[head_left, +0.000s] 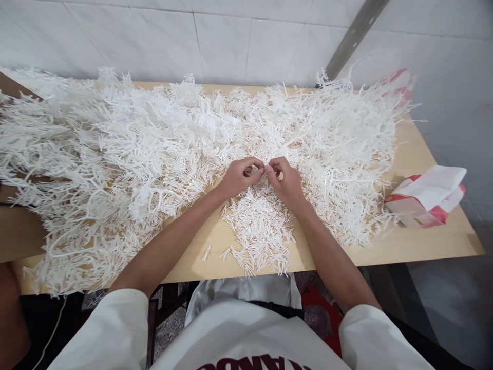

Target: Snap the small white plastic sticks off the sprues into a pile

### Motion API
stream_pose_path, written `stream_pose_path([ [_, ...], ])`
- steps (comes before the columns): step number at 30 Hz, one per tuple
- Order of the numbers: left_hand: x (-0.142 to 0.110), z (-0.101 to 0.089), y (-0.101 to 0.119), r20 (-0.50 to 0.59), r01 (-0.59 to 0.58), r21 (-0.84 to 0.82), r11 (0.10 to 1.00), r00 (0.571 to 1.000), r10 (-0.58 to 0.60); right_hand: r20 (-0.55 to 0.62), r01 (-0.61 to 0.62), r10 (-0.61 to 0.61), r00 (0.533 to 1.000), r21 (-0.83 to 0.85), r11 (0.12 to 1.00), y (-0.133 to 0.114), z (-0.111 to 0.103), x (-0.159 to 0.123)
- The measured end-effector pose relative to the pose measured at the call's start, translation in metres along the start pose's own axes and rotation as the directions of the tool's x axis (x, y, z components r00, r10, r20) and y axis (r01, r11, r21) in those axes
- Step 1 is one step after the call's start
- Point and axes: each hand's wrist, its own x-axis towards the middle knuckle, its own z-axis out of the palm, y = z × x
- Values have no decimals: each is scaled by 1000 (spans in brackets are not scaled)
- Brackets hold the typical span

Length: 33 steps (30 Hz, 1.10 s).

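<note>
My left hand [245, 174] and my right hand [284, 180] meet fingertip to fingertip over the middle of the table. Both are closed in a pinch, thumb against forefinger. Whatever sits between the fingertips is too small to make out. Just below them lies a small heap of short, thin white sticks [262, 231], spreading towards the table's front edge. Behind and to both sides rises a big tangled mass of white, branching, plastic-looking strands [162, 139]. A few loose sticks [207, 253] lie apart on the wood, left of the small heap.
The light wooden table [427, 246] stands against a tiled wall [223, 41]. A red and white tissue pack [427, 198] with a tissue sticking out rests at the right. A metal post [356, 38] leans at the back. At the far left, part of another person's arm [11, 313] shows.
</note>
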Motion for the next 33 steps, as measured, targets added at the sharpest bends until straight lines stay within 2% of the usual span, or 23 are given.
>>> stream_pose_path([
  [3,1,3,-4,28,-34,27,999,999,33,28,28,-25,999,-102,994,1,1,0],
  [6,0,4,-9,69,-51,90,995,997,45,-13,95,-100,995,-222,970,2,2,0],
  [10,-1,4,-10,48,-55,255,965,998,44,-113,246,-301,947,-349,905,5,4,1],
  [13,-4,6,-7,42,-46,396,917,999,32,-165,267,-356,920,-401,876,8,7,0],
  [18,-8,14,-8,71,-96,696,711,995,65,-226,145,-285,931,-487,861,7,14,-3],
  [21,-11,18,-11,65,-107,784,611,994,90,-227,62,-201,953,-503,862,2,18,-4],
  [25,-12,19,-10,66,-111,832,544,993,101,-203,-13,-99,974,-490,872,-2,20,-5],
  [30,-15,20,-5,118,-177,868,464,981,153,-156,-23,-54,986,-457,889,-2,18,-6],
  [33,-18,21,0,106,-164,875,455,983,151,-143,-24,-45,989,-448,894,-3,17,-7],
])
